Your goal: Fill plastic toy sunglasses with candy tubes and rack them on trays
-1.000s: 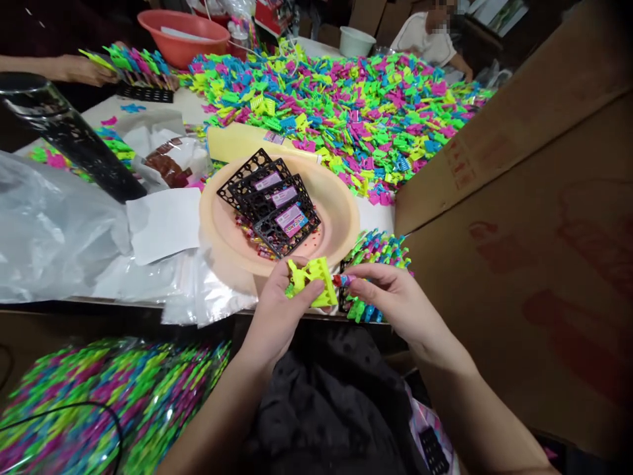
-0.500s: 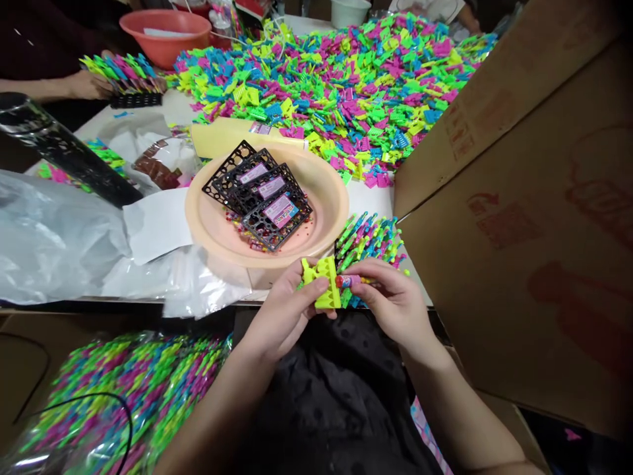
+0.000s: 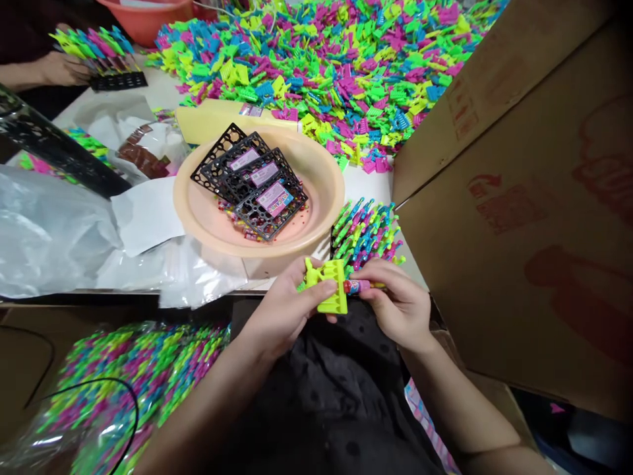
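Note:
My left hand (image 3: 291, 300) is closed around a yellow plastic toy piece (image 3: 336, 290) with a row of ridges, its thumb pressed on the face. A bit of green shows behind that piece, mostly hidden by the fingers. Between thumb and fingers, my right hand (image 3: 395, 297) pinches a small pink labelled tube (image 3: 357, 286) with a red end. The red end points left and meets or nearly meets the yellow piece's right edge. Just beyond my hands stands a dense cluster of colourful plastic sticks (image 3: 368, 231) in a black rack.
A peach basin (image 3: 326, 198) holds several black perforated racks (image 3: 271, 201) and small candies. Behind it spreads a heap of coloured plastic pieces (image 3: 346, 72). A cardboard box (image 3: 514, 218) walls off the right. Another person's hand (image 3: 66, 68) works far left. Bagged sticks (image 3: 133, 376) lie below the table edge.
The view has tilted down and shifted slightly. My hands keep the same grips on the yellow piece and the pink tube, close together. The other person's hand stays by its rack.

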{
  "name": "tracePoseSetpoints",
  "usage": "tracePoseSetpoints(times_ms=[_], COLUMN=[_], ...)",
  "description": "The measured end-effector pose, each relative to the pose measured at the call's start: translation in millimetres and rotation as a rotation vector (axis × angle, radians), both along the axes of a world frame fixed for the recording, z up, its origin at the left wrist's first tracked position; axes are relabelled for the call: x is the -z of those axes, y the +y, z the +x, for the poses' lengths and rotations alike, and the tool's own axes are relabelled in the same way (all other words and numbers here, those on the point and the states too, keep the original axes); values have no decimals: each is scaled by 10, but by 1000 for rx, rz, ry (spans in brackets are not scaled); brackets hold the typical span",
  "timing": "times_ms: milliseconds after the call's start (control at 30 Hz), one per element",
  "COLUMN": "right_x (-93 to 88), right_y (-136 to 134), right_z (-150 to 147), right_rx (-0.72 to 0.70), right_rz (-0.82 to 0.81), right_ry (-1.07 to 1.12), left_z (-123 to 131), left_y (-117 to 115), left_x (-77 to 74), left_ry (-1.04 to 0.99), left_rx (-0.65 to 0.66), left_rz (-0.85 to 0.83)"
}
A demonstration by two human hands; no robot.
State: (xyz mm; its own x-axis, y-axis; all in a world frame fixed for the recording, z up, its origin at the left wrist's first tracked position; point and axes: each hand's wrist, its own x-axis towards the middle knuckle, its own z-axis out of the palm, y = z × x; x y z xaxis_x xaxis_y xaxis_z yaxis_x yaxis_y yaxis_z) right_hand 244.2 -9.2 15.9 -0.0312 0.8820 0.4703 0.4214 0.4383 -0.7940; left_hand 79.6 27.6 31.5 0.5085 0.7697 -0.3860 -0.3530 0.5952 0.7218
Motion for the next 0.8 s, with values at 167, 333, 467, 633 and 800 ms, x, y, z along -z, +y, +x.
tracePoseSetpoints(times_ms=[167,333,467,633,800], right_x=[-70,-188,-154,40,135], right_y=[-63,-87,-62,13,62], right_z=[19,58,114,5,-281], right_rx=[-9,-60,-99,-58,65], right_rz=[21,20,-109,-434,-427], right_ry=[-89,-212,-142,507,1022], left_z=[11,-16,-21,24,66], left_y=[-10,-43,-58,-63,-93], left_x=[-8,-34,25,113,154], left_ry=[17,137,135,-71,-93], left_rx=[24,25,17,8,-145], left_rz=[12,94,100,-40,-173])
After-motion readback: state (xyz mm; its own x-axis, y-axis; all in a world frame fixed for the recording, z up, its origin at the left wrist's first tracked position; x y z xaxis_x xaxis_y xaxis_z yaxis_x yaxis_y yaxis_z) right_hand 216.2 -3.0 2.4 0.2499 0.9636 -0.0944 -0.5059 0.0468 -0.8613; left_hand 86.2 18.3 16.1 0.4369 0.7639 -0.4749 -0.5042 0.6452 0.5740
